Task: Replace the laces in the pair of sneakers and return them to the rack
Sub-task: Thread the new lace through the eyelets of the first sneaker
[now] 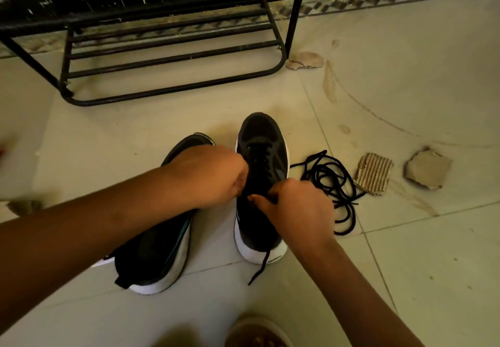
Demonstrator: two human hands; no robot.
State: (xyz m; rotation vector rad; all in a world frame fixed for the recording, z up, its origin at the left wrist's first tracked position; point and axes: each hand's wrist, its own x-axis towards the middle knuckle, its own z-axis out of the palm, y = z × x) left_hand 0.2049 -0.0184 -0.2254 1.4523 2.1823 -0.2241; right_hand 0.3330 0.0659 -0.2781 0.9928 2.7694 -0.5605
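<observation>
On the floor before a black rack, two dark sneakers sit side by side. Both hands work at the right sneaker: the left hand is curled at its eyelets, and the right hand pinches its lace. A spare lace lies just beside it. Pulling each crossing snug and even would keep the ends matched.
</observation>
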